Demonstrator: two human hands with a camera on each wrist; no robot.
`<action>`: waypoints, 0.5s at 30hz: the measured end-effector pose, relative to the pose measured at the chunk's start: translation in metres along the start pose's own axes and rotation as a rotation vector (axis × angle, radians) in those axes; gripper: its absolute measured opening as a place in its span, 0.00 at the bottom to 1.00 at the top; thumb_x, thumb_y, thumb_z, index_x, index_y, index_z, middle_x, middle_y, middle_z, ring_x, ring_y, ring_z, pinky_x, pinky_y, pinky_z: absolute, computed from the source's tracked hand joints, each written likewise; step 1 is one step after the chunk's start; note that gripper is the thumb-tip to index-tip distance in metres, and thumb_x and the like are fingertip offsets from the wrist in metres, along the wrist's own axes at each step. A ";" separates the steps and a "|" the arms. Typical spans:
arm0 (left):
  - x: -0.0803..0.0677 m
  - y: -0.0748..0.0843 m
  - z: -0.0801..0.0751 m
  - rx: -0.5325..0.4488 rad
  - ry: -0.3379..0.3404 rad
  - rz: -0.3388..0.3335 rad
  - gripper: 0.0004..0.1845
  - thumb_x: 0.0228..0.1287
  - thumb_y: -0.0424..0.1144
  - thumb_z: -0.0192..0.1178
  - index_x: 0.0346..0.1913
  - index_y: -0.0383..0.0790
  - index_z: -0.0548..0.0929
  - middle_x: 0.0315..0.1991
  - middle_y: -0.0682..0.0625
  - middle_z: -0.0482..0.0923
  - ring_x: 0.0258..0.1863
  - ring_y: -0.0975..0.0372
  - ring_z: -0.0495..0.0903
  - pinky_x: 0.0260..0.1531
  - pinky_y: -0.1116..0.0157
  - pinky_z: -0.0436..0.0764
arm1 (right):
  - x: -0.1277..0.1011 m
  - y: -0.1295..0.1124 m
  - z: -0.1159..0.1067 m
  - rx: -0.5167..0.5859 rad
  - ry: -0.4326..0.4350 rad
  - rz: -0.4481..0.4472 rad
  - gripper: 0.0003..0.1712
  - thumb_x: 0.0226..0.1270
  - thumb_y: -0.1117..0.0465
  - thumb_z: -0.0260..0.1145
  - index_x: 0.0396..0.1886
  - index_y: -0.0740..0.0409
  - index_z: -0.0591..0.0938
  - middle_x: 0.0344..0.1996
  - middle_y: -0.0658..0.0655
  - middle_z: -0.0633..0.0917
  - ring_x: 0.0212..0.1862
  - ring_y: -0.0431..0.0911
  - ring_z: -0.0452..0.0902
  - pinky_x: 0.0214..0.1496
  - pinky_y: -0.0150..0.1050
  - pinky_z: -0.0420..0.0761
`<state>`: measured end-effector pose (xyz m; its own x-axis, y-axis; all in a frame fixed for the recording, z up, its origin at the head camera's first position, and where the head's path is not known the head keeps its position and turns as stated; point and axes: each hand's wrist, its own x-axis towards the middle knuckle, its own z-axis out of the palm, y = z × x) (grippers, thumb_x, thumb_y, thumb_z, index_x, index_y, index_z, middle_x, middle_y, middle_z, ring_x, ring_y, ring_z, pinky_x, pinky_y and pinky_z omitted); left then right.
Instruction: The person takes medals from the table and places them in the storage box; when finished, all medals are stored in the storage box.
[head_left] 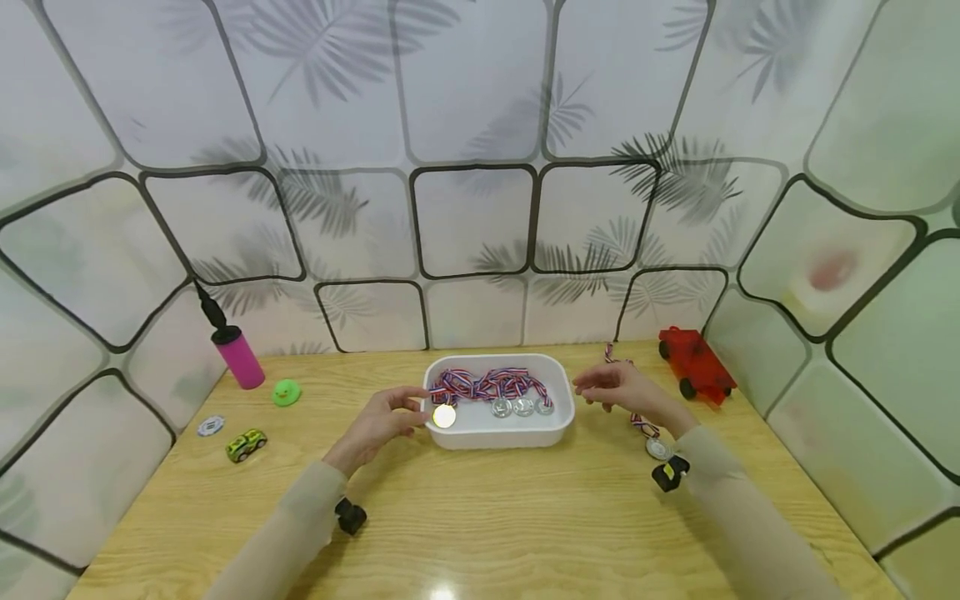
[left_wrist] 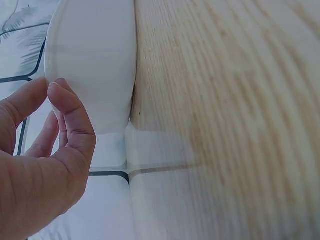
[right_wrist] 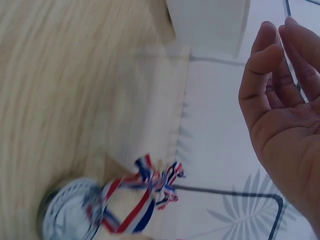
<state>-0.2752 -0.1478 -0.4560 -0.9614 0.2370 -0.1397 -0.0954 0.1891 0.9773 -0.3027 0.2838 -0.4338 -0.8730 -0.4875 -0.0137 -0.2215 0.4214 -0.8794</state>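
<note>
At frame center, a white tray (head_left: 558, 421) on the desk (head_left: 480, 517) holds 4 medals: a gold medal (head_left: 444, 416) at its left end and 3 silver ones. The left hand (head_left: 378, 422) hovers beside the tray's left rim, grip apart and holding nothing. The right hand (head_left: 626, 390), right of the tray, is relaxed and apart above a loose medal (head_left: 657, 448).
</note>
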 end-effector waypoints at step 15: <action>0.000 0.001 0.000 0.004 0.003 0.003 0.25 0.60 0.28 0.66 0.61 0.29 0.75 0.39 0.47 0.75 0.31 0.63 0.76 0.31 0.65 0.80 | -0.054 0.020 -0.038 -0.050 0.047 0.047 0.25 0.68 0.59 0.66 0.58 0.71 0.77 0.50 0.62 0.85 0.47 0.40 0.82 0.42 0.38 0.83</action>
<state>-0.2755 -0.1478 -0.4552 -0.9623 0.2350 -0.1366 -0.0917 0.1923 0.9770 -0.2770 0.3476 -0.4326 -0.9020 -0.4305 -0.0316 -0.1998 0.4813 -0.8535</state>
